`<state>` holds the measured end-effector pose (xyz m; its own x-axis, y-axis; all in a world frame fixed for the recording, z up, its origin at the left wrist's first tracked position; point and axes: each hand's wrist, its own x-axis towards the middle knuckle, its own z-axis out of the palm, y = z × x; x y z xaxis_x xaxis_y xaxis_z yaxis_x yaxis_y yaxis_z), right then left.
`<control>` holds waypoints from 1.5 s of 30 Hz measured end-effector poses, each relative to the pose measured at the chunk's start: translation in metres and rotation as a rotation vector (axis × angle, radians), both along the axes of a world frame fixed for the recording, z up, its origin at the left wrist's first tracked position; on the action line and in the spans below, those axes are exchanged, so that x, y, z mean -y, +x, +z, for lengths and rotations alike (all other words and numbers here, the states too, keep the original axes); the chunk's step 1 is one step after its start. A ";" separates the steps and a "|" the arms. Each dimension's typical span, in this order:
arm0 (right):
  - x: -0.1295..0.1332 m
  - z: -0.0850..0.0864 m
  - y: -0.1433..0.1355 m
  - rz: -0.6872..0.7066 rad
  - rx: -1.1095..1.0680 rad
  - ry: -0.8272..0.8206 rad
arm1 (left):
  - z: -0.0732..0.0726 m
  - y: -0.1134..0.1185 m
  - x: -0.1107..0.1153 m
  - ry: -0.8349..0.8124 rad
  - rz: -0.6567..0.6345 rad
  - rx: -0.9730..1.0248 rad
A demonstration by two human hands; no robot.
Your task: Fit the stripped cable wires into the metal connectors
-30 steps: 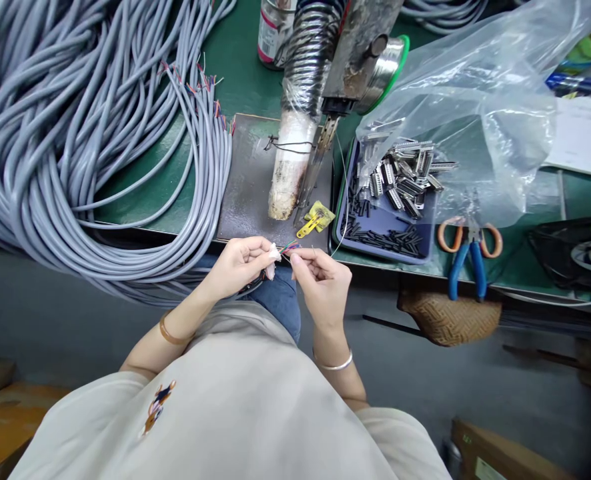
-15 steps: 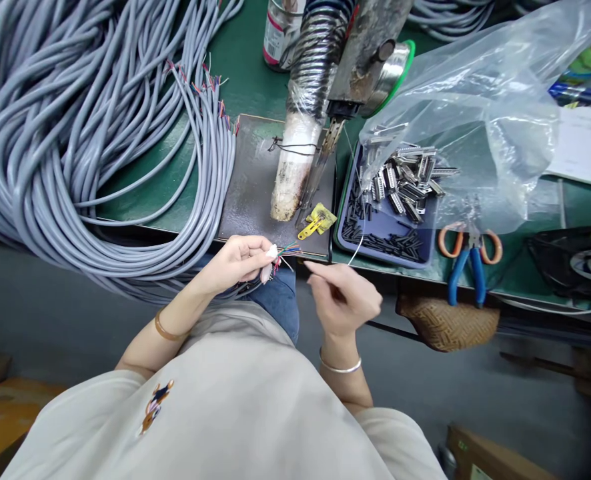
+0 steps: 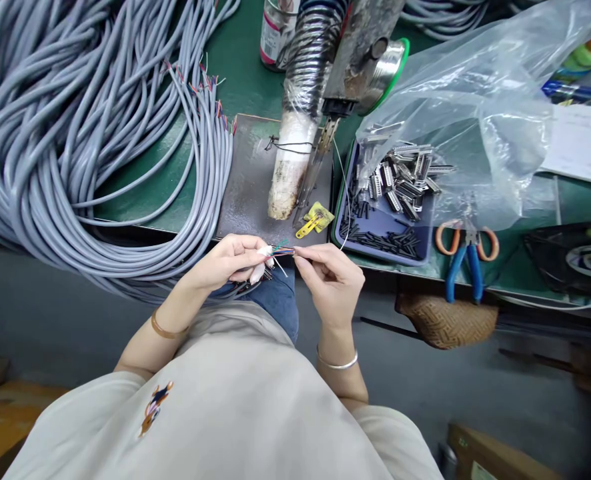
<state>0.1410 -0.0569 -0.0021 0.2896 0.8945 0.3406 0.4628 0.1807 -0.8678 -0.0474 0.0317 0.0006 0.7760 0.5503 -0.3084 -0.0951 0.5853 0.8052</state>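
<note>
My left hand (image 3: 233, 261), with white wraps on its fingertips, pinches a grey cable's end just in front of the bench edge. Thin coloured wires (image 3: 281, 251) fan out to the right from its fingers, one white strand hanging lower. My right hand (image 3: 331, 270) is closed, thumb and forefinger pressed on the tips of some of these wires. Beyond the hands, a soldering iron (image 3: 317, 163) points down beside a taped white hose end (image 3: 288, 163). Below their tips, a yellow clip with a sponge-like piece (image 3: 315, 220) lies on the dark board (image 3: 248, 173).
A thick heap of grey cables (image 3: 75, 133) covers the left side. Right of the board stands a purple tray (image 3: 423, 250) with metal connectors (image 3: 405, 177) and short black tubes. Plastic bag (image 3: 505, 127), scissors (image 3: 448, 239), blue-handled pliers (image 3: 468, 267) and a solder spool (image 3: 385, 77) lie around.
My right hand has moved left and up to the wires, closing the gap to my left hand. The wires now run straighter between the hands. The view has shifted slightly.
</note>
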 end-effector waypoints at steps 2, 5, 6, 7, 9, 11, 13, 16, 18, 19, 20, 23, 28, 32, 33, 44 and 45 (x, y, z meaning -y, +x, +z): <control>-0.002 0.002 -0.002 -0.012 -0.019 -0.031 | 0.000 -0.001 -0.001 -0.020 -0.020 0.000; -0.003 0.002 -0.006 -0.041 0.024 -0.019 | 0.001 0.000 -0.001 -0.025 -0.030 -0.018; -0.003 0.002 -0.007 -0.047 0.057 0.000 | 0.001 0.001 -0.001 -0.025 -0.026 -0.019; -0.003 0.001 -0.007 -0.054 0.101 0.026 | 0.001 0.002 0.000 -0.024 -0.016 -0.017; -0.002 0.000 -0.008 -0.059 0.221 0.081 | 0.001 0.003 0.000 -0.016 0.016 -0.012; 0.000 -0.002 -0.007 -0.056 0.346 0.137 | 0.001 0.005 0.001 0.000 0.056 -0.013; 0.001 -0.004 -0.006 -0.045 0.430 0.173 | 0.000 0.005 0.002 0.018 0.087 -0.022; 0.001 -0.004 -0.006 -0.040 0.468 0.188 | -0.004 0.005 0.003 0.039 0.120 -0.032; 0.001 -0.003 -0.006 -0.066 0.418 0.179 | -0.006 0.005 0.005 0.060 0.138 -0.035; 0.001 -0.002 -0.006 -0.090 0.364 0.166 | -0.006 0.005 0.006 0.084 0.150 -0.040; 0.001 -0.001 -0.005 -0.117 0.297 0.144 | -0.006 0.005 0.008 0.120 0.162 -0.051; 0.003 0.001 0.000 -0.179 0.111 0.064 | -0.003 0.007 0.014 0.305 0.194 -0.125; 0.009 0.000 0.012 -0.206 -0.025 -0.012 | 0.000 0.009 0.023 0.795 0.249 -0.283; 0.013 0.001 0.017 -0.190 -0.038 -0.065 | -0.004 0.010 0.027 1.005 0.282 -0.290; 0.014 0.002 0.017 -0.182 -0.041 -0.073 | -0.005 0.011 0.027 1.036 0.291 -0.292; 0.008 0.005 0.013 0.023 -0.223 -0.276 | -0.009 0.014 0.030 1.206 0.367 -0.270; 0.007 0.004 0.011 0.027 -0.242 -0.279 | -0.009 0.015 0.031 1.222 0.370 -0.268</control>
